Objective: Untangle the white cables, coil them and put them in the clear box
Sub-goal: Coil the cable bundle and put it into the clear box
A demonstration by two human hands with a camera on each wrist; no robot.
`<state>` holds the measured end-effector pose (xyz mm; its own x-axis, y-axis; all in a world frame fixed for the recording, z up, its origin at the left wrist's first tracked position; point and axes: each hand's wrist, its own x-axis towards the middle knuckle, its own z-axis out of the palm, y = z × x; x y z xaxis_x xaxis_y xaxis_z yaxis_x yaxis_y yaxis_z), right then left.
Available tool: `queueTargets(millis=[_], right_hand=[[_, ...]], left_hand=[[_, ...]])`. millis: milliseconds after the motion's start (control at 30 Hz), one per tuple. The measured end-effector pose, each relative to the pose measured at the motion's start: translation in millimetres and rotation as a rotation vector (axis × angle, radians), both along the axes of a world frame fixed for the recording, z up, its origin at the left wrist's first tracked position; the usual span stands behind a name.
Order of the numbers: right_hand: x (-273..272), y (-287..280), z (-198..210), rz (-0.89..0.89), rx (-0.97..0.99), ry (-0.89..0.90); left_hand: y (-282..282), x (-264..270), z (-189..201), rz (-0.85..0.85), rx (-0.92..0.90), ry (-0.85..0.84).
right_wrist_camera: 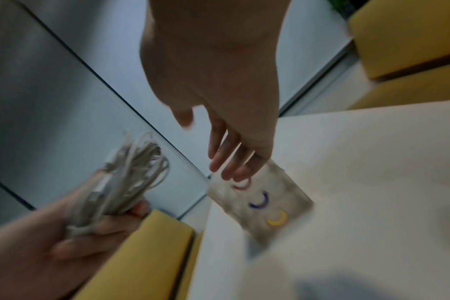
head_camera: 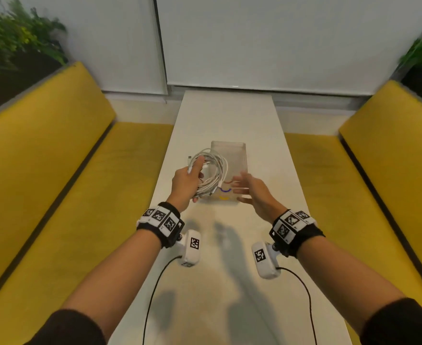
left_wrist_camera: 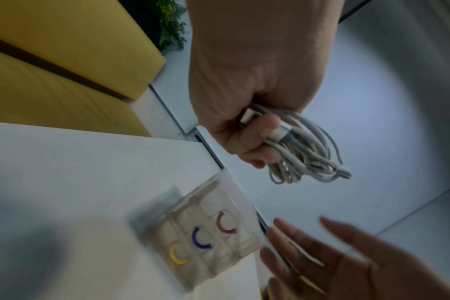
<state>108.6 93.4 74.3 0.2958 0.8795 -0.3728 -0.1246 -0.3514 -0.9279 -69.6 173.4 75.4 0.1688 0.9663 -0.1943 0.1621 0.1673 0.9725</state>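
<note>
My left hand [head_camera: 188, 181] grips a coiled bundle of white cables [head_camera: 211, 170], held in the air just left of the clear box [head_camera: 230, 155]. The same bundle [left_wrist_camera: 301, 150] hangs from my fist in the left wrist view, with metal plugs showing. The clear box [left_wrist_camera: 206, 229] stands on the white table [head_camera: 230, 245] and carries red, blue and yellow arc marks. My right hand [head_camera: 245, 189] hovers open with fingers spread at the box's near right corner; its fingertips [right_wrist_camera: 226, 168] are over the box [right_wrist_camera: 265, 199]. Whether they touch it is blurred.
The narrow white table runs away from me toward a white wall. Yellow benches [head_camera: 55, 183] flank it on the left and on the right [head_camera: 369, 175]. Plants [head_camera: 13, 38] stand behind the left bench back. Black wires trail from both wrist cameras.
</note>
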Motion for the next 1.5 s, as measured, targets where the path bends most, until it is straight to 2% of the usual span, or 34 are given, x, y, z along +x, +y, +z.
queueTargets(millis=[133, 300, 533, 767, 900, 1133, 1333, 1500], right_hand=[[-8.5, 11.1, -45.6, -0.064, -0.084, -0.032], [-26.9, 34.1, -73.1, -0.289, -0.093, 0.120], [-33.8, 60.8, -80.6, -0.495, -0.060, 0.325], [-26.2, 63.7, -81.6, -0.496, -0.104, 0.435], [-26.6, 58.7, -81.5, -0.555, -0.084, 0.495], [-29.7, 27.5, -86.0, -0.542, -0.082, 0.627], [-33.8, 5.9, -88.1, -0.516, -0.072, 0.675], [-38.0, 2.2, -80.0, -0.556, -0.047, 0.682]], left_hand=[[0.2, -20.7, -25.6, -0.046, -0.088, 0.041], [5.7, -37.9, -40.1, -0.088, -0.154, 0.089], [17.6, -45.0, -43.2, -0.124, -0.172, 0.128], [20.4, -40.6, -46.0, -0.179, -0.191, 0.120], [22.4, -36.5, -45.3, -0.222, -0.168, 0.149], [26.9, -12.4, -24.4, -0.221, 0.133, 0.396], [24.5, 34.9, -11.6, -0.339, 0.660, 0.818], [14.9, 62.1, -27.2, -0.566, 1.032, 1.091]])
